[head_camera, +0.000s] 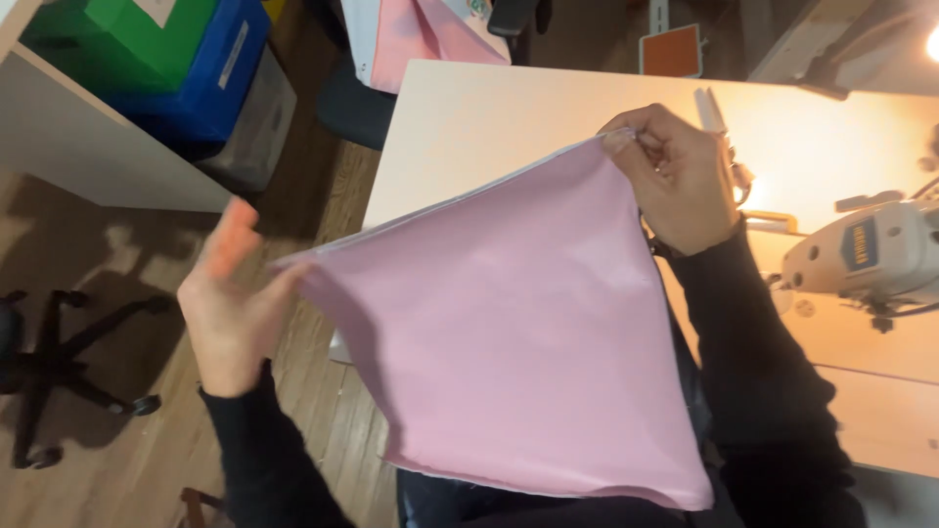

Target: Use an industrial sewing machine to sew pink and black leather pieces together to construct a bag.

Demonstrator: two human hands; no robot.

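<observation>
My right hand (675, 176) is closed on the top corner of the pink cloth (518, 332), fingers curled over and pinching its edge. My left hand (227, 303) has the other upper corner: the thumb and palm press against the cloth edge while the fingers stand spread and half open above it, blurred. Between my two hands the top edge of the cloth runs taut and slanted, a thin white lining showing along it, and the rest hangs down from that edge toward my lap, between my black sleeves.

Just behind my right hand lies the pale table (469, 127), and past my right wrist, further to that side, sits the white sewing machine (871, 256) under bright lamp glare. Below and outside my left hand is the wooden floor (117, 440) with the black base of an office chair (59, 367). Well beyond my left hand, green and blue boxes (176, 59) stand beside a white shelf.
</observation>
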